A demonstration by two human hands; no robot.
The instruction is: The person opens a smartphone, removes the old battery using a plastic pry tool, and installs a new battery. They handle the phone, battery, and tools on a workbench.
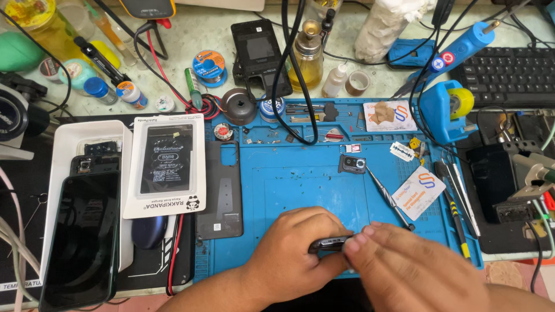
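Observation:
My left hand (pixel 292 254) grips a dark phone body (pixel 329 243) edge-on, low over the blue work mat (pixel 300 179). My right hand (pixel 404 268) meets it from the right, fingertips pinching the phone's right end. Most of the phone is hidden behind both hands. A small camera module (pixel 352 164) lies on the mat above the hands, with a thin screwdriver (pixel 388 196) slanting down from it. A dark phone back cover (pixel 222 190) lies at the mat's left edge.
A packaged battery (pixel 166 164) and a black phone screen (pixel 81 237) on a white tray (pixel 63 138) sit left. Tweezers (pixel 457 202), a card (pixel 418 192) and a razor blade (pixel 401 151) lie right. Bottles, solder spool (pixel 208 66), cables and keyboard (pixel 509 72) crowd the back.

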